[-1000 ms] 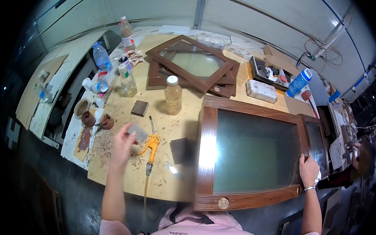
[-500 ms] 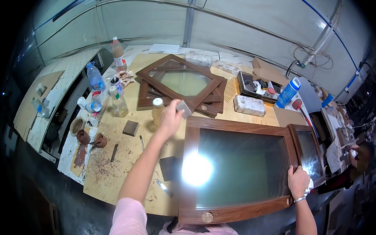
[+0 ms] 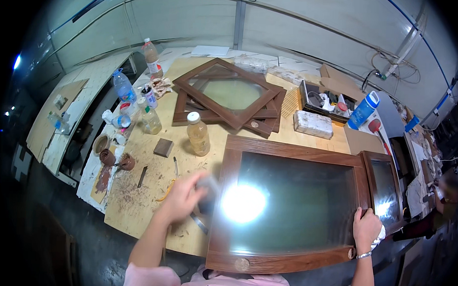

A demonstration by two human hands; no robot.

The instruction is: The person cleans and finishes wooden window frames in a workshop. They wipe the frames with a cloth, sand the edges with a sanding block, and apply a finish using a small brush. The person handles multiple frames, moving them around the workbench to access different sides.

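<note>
A brown wood-framed glass cabinet door (image 3: 285,261) lies in front of me over the near edge of the bench, a bright light reflected in its pane. Just beside its left rail, my left hand (image 3: 183,196) grips a small grey sanding block (image 3: 207,188), both somewhat blurred. My right hand (image 3: 366,229) is closed around the door's right rail near the lower corner. Some white cloth (image 3: 379,238) shows under that hand's outer side. A narrower framed glass door (image 3: 384,186) sits against the right side. Beyond the left hand stands a white-capped bottle of yellowish liquid (image 3: 198,137).
Several framed glass doors (image 3: 228,124) are stacked at the back. Bottles (image 3: 124,86), brown-stained cups (image 3: 127,162), a brown block (image 3: 163,147) and a dark strip (image 3: 142,176) occupy the left. A wrapped white block (image 3: 313,125), a box of supplies (image 3: 307,98) and a blue bottle (image 3: 362,111) stand at right.
My left hand has moved toward me with the sanding block, from the door's far left corner to beside its left rail. My right hand keeps its hold. The view has shifted slightly.
</note>
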